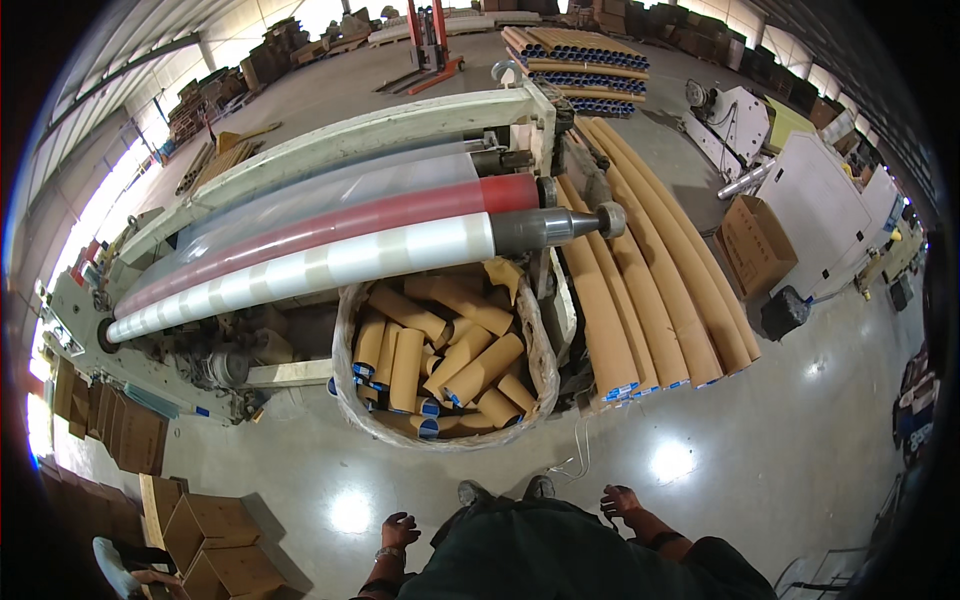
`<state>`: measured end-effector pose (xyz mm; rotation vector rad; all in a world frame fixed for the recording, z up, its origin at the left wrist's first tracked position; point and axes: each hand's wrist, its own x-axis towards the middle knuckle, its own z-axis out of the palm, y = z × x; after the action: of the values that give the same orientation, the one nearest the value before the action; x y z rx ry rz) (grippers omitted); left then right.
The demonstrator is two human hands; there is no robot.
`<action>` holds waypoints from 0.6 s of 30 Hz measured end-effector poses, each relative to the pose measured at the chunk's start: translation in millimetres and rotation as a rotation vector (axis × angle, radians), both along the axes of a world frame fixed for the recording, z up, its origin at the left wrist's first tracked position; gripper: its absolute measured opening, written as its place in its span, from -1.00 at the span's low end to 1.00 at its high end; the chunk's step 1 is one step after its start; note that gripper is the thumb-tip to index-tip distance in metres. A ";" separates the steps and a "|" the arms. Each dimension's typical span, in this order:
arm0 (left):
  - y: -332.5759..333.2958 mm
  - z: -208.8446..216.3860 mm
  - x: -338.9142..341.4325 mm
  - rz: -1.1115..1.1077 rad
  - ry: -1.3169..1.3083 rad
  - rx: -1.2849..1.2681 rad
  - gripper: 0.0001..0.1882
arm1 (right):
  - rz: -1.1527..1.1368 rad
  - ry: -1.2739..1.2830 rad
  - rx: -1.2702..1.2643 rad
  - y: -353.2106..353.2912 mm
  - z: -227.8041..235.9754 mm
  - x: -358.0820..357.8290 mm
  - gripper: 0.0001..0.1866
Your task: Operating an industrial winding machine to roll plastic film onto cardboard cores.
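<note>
My left hand hangs low beside my body, fingers loosely bent and slightly apart, with nothing visible in it. On the other side my right hand hangs in the air, fingers apart and holding nothing I can see. Neither touches anything. Ahead of me stands a round bin lined with plastic, heaped with short brown cardboard tubes. Above it stretches a white film roll on a metal shaft, with a red roller behind. Long cardboard tubes lie side by side right of the bin.
Open cardboard boxes stand at the lower left, near another person's arm. A brown carton sits by white machinery at right. Farther back are a tube stack and a red lift. A thin cord lies on the floor.
</note>
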<state>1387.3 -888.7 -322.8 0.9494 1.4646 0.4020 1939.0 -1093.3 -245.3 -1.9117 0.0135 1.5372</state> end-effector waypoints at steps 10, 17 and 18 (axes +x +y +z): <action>3.8 -3.6 -29.7 -0.026 0.039 -0.026 -0.51 | 0.028 -0.020 -0.025 13.3 0.1 -27.7 -0.46; 1.0 -24.6 -83.0 0.003 0.011 0.023 -0.56 | 0.075 -0.025 -0.024 40.2 6.1 -57.8 -0.48; -1.2 -25.2 -88.9 0.071 -0.043 0.018 -0.57 | 0.086 -0.011 -0.017 45.4 4.4 -60.7 -0.51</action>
<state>1298.4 -889.9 -348.0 0.9001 1.4603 0.4853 1878.4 -1047.8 -240.9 -1.9567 -0.0607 1.5878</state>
